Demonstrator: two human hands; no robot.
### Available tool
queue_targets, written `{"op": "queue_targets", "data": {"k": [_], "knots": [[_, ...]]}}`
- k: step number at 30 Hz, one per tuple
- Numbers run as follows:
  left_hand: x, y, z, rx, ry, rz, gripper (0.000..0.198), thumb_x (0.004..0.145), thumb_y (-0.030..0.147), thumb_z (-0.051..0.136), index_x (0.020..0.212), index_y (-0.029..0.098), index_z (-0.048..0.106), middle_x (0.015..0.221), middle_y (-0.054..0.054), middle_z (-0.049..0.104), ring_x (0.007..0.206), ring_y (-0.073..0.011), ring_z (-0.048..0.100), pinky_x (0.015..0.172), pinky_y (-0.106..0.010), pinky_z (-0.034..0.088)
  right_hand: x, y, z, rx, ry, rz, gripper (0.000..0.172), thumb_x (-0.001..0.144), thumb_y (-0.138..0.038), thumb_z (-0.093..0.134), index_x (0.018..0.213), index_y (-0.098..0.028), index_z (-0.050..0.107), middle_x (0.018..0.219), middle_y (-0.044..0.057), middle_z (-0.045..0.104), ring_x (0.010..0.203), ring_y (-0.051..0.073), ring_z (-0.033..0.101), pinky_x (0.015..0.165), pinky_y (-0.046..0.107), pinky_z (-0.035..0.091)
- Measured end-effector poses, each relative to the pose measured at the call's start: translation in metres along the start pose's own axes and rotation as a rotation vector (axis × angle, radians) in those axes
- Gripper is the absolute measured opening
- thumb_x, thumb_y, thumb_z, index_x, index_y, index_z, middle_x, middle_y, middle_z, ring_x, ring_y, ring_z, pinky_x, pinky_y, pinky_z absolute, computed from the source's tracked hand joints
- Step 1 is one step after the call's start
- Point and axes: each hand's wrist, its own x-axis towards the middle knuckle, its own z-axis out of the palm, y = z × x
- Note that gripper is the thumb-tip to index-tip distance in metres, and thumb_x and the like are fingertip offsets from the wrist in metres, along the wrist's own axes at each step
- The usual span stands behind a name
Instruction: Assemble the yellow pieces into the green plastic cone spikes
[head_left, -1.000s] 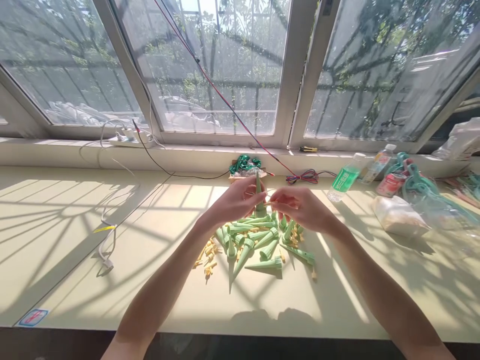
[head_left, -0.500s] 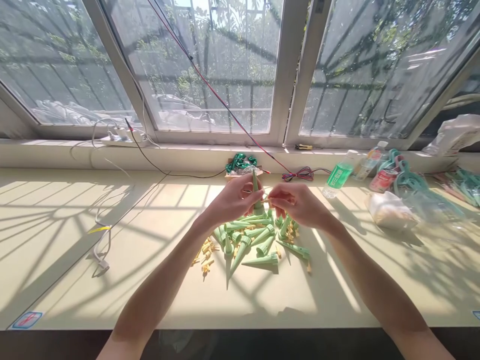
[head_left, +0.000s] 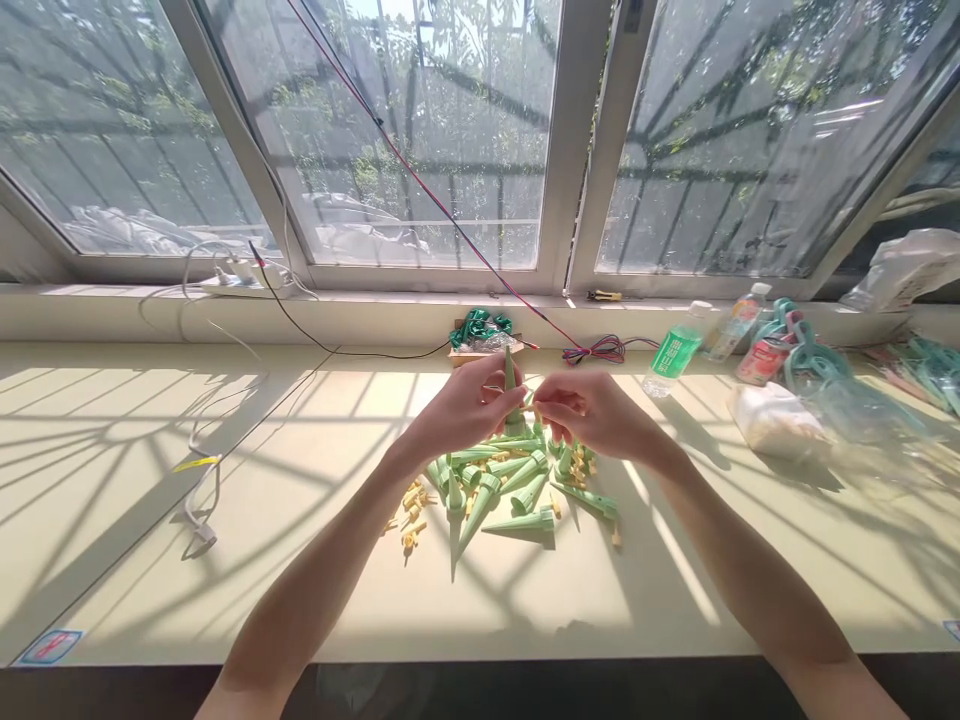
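My left hand [head_left: 471, 405] is closed around a green watering spike [head_left: 510, 375], held upright with its pointed tip up and its wide end down. My right hand [head_left: 592, 410] pinches a small yellow valve [head_left: 529, 406] at the side of this spike. Fingers partly cover the place where the two meet. Below both hands lies a pile of green spikes [head_left: 480, 505], some with yellow valves beside or under them. More loose yellow valves [head_left: 411, 515] are scattered at the pile's left.
Behind the hands stands a small box [head_left: 480, 340] with green material. To the right are a green-labelled bottle [head_left: 676, 350], a red can [head_left: 763, 358], a white packet [head_left: 776, 418] and clear plastic. A white cable [head_left: 201, 520] lies left; a power strip [head_left: 244, 280] sits on the sill.
Both hands stay nearly in place, with the yellow valve still held against the spike's side. The view has shifted slightly.
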Motion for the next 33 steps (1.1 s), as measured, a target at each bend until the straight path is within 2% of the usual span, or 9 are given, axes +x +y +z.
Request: {"op": "queue_targets", "data": {"k": [5, 8, 16, 20, 23, 27, 30, 33], "knots": [[0.0017, -0.0062, -0.0028, -0.004, -0.021, -0.003, 0.021, 0.090, 0.035, 0.059, 0.086, 0.016, 0.051, 0.067, 0.002, 0.057, 0.046, -0.0062, 0.054, 0.041, -0.016, 0.042, -0.0016, 0.0052, -0.0028, -0.127, -0.009, -0.073, 0.013, 0.087, -0.032, 0.064, 0.088, -0.019, 0.065, 0.073, 0.001, 0.067, 0.064, 0.014, 0.064, 0.061, 0.026, 0.052], [0.0020, -0.0083, -0.0043, -0.011, -0.029, 0.003, 0.023, 0.090, 0.038, 0.059, 0.087, 0.016, 0.051, 0.066, 0.001, 0.056, 0.047, -0.0066, 0.054, 0.040, -0.016, 0.040, -0.0026, 0.0058, -0.0032, -0.184, -0.010, -0.118, 0.018, 0.082, -0.031, 0.072, 0.095, -0.019, 0.066, 0.081, 0.002, 0.069, 0.072, 0.015, 0.066, 0.068, 0.028, 0.052], [0.0006, -0.0040, -0.0031, 0.018, -0.031, -0.013, 0.021, 0.091, 0.035, 0.057, 0.086, 0.016, 0.050, 0.070, 0.000, 0.060, 0.048, -0.0068, 0.056, 0.042, -0.016, 0.042, -0.0036, 0.0030, 0.0012, -0.258, -0.012, -0.121, 0.006, 0.086, -0.024, 0.067, 0.086, -0.018, 0.065, 0.072, 0.001, 0.067, 0.065, 0.014, 0.063, 0.062, 0.025, 0.046], [0.0004, -0.0065, -0.0005, 0.035, -0.036, -0.023, 0.020, 0.091, 0.034, 0.057, 0.085, 0.016, 0.049, 0.070, 0.001, 0.059, 0.048, -0.0071, 0.057, 0.042, -0.016, 0.044, -0.0030, 0.0015, 0.0017, -0.255, -0.041, -0.094, 0.011, 0.090, -0.025, 0.063, 0.081, -0.018, 0.064, 0.062, -0.002, 0.064, 0.054, 0.012, 0.060, 0.056, 0.023, 0.043], [0.0008, -0.0084, 0.0022, 0.024, -0.069, -0.035, 0.019, 0.092, 0.034, 0.056, 0.086, 0.016, 0.049, 0.069, 0.001, 0.059, 0.048, -0.0083, 0.059, 0.041, -0.017, 0.045, -0.0013, -0.0003, 0.0008, -0.241, -0.049, -0.061, 0.024, 0.093, -0.024, 0.057, 0.070, -0.017, 0.060, 0.052, -0.004, 0.058, 0.045, 0.009, 0.056, 0.053, 0.021, 0.040], [0.0013, -0.0076, 0.0046, 0.013, -0.069, -0.021, 0.019, 0.092, 0.033, 0.056, 0.087, 0.016, 0.049, 0.070, 0.001, 0.058, 0.050, -0.0095, 0.061, 0.043, -0.018, 0.047, 0.0000, -0.0020, -0.0003, -0.268, -0.032, -0.029, 0.038, 0.096, -0.027, 0.052, 0.059, -0.017, 0.053, 0.048, -0.005, 0.054, 0.040, 0.007, 0.050, 0.051, 0.021, 0.037], [0.0013, -0.0063, 0.0037, 0.017, -0.073, -0.020, 0.019, 0.092, 0.033, 0.055, 0.087, 0.016, 0.049, 0.070, 0.001, 0.060, 0.049, -0.0092, 0.061, 0.043, -0.019, 0.047, -0.0003, -0.0015, 0.0003, -0.297, -0.021, -0.029, 0.039, 0.096, -0.028, 0.052, 0.059, -0.016, 0.053, 0.050, -0.004, 0.056, 0.042, 0.007, 0.051, 0.052, 0.021, 0.036], [0.0003, -0.0053, 0.0001, 0.012, -0.078, -0.025, 0.020, 0.092, 0.034, 0.056, 0.087, 0.016, 0.049, 0.070, 0.000, 0.060, 0.048, -0.0093, 0.060, 0.042, -0.019, 0.046, -0.0012, 0.0002, 0.0014, -0.310, 0.002, -0.039, 0.029, 0.095, -0.031, 0.055, 0.070, -0.017, 0.061, 0.056, -0.003, 0.060, 0.047, 0.009, 0.055, 0.055, 0.021, 0.038]]}}
